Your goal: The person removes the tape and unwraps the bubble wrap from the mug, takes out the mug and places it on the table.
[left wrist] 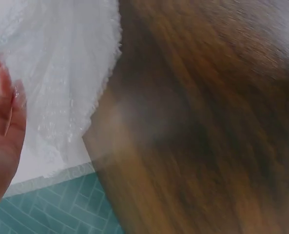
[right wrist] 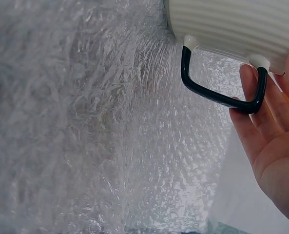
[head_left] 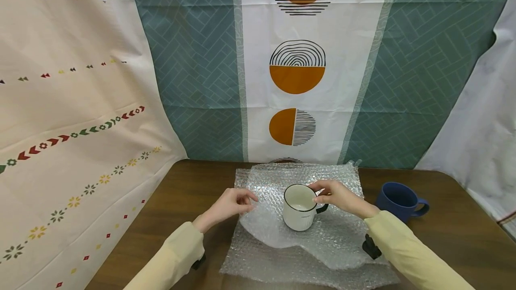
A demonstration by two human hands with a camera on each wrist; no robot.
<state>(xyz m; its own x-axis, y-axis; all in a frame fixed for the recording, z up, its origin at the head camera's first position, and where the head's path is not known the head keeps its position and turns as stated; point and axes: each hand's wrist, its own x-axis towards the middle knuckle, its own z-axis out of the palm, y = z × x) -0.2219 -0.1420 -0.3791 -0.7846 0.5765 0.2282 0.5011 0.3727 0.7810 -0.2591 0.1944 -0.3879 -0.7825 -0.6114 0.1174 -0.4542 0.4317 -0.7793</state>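
A cream mug (head_left: 296, 218) with a dark rim and dark handle (right wrist: 217, 97) is over the middle of the bubble wrap (head_left: 262, 263). My right hand (head_left: 336, 196) pinches the mug's rim on the handle side, thumb inside the rim area; in the right wrist view its fingers lie behind the handle. Whether the mug's base touches the wrap is hard to tell. My left hand (head_left: 231, 205) hovers at the wrap's left side, fingers loosely bent. In the left wrist view, the left hand's fingers (left wrist: 5, 97) are beside the wrap, with nothing visibly gripped.
A blue mug (head_left: 399, 200) stands at the right on the brown wooden table (head_left: 173, 200), its handle pointing right. Bubble wrap lies in overlapping layers, its near edge wavy. Patterned cloths (head_left: 193, 79) hang behind the table and along both sides.
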